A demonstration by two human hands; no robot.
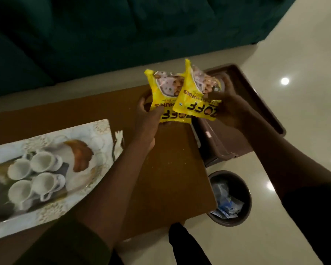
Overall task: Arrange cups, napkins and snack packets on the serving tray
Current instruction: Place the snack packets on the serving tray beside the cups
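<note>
Held one snack packet (161,96) in the left grip (145,121) and a second packet (196,96) in the right grip (230,109), over the far right surface (170,169); best laid flat on the near-left tray (99,134) beside the cups (42,162).

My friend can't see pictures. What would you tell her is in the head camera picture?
A person's left hand grips one yellow snack packet and the right hand grips a second packet, near the far end of a brown table. On the table to the left, a patterned serving tray carries four white cups. A round bin stands on the floor beside the table.
</note>
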